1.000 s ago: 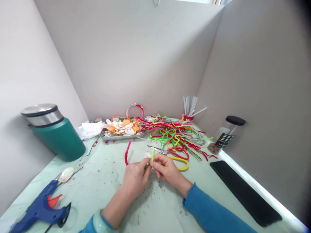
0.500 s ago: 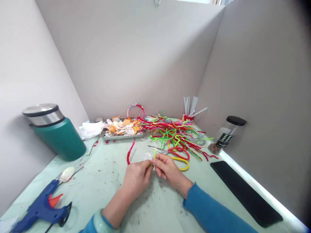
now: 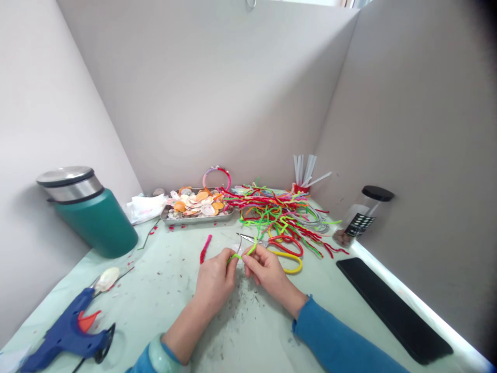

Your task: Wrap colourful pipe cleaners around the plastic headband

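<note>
My left hand (image 3: 216, 275) is closed on what looks like a thin headband (image 3: 205, 249). One end of it, wrapped in pink-red fuzz, rises left of the hand; a bare dark end shows near the fingertips, and the middle is hidden in the grip. My right hand (image 3: 268, 268) pinches a bright green pipe cleaner (image 3: 252, 249), which runs across to the left fingertips beside the dark end. Just beyond the hands lie scissors (image 3: 290, 243) with red and yellow handles. A small clear round piece (image 3: 236, 249) is partly covered by the fingers.
Shells fill a metal tray (image 3: 198, 221) at the back, with a wrapped hoop (image 3: 229, 181) behind it. Pipe cleaners (image 3: 272, 207) are heaped beside it. A green bottle (image 3: 97, 223) and blue glue gun (image 3: 66, 331) stand left; a jar (image 3: 361, 212) and black slab (image 3: 392, 308) right.
My left hand has shifted slightly left and turned, so the headband's dark end now shows. The green pipe cleaner is stretched between the hands, its free end tilted to the right.
</note>
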`<state>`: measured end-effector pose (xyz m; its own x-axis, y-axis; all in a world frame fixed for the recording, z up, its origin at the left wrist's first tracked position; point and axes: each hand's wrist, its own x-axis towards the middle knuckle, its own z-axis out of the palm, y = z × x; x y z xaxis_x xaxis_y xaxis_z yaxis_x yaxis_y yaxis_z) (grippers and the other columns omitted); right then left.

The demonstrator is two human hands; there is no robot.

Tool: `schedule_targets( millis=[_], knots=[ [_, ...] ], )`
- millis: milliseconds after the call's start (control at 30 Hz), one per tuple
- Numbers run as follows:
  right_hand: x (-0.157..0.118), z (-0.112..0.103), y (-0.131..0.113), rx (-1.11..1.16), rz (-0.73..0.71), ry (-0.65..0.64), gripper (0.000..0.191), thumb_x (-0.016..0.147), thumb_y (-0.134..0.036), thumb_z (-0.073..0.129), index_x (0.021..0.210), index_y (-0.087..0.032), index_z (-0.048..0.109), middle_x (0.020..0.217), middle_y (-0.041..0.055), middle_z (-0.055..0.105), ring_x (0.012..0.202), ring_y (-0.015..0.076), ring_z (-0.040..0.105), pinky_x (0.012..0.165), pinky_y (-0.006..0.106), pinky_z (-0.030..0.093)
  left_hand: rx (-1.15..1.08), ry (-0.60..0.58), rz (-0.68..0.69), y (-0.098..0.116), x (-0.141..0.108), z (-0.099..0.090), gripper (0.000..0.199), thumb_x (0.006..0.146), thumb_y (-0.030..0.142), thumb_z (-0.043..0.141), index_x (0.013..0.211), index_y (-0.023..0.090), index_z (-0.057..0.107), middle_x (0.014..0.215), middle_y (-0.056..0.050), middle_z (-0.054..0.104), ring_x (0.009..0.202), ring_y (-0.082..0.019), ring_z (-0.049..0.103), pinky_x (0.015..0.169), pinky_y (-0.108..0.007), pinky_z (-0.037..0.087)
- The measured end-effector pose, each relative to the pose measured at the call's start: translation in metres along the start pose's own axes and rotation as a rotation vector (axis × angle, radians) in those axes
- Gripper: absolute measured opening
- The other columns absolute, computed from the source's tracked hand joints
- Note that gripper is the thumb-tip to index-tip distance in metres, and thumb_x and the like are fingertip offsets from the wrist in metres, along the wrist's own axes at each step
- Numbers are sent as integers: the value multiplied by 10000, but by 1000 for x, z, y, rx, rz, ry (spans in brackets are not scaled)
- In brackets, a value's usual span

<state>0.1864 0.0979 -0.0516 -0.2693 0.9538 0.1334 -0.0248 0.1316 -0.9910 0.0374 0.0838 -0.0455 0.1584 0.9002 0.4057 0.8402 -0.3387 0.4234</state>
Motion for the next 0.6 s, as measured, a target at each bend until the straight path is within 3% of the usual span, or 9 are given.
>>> schedule_targets(
  millis=[400, 600],
  knots=[
    [1, -2, 4, -52, -14, 1, 178, 820, -346, 547, 775, -175, 524, 527, -51, 524, 410, 67, 400, 409, 187, 303, -125, -26, -15, 3, 0, -4, 124, 837, 247, 424, 843, 204, 540, 591, 39, 560, 523, -127, 535, 494, -237, 358],
    [2, -1, 6, -54, 19, -19, 161, 805, -336, 555, 790, -176, 539, 539, -46, 533, 427, 79, 420, 415, 193, 312, -158, -14, -11, 3, 1, -4, 200, 847, 324, 434, 808, 191, 577, 530, 52, 513, 472, -105, 477, 477, -226, 351]
  ],
)
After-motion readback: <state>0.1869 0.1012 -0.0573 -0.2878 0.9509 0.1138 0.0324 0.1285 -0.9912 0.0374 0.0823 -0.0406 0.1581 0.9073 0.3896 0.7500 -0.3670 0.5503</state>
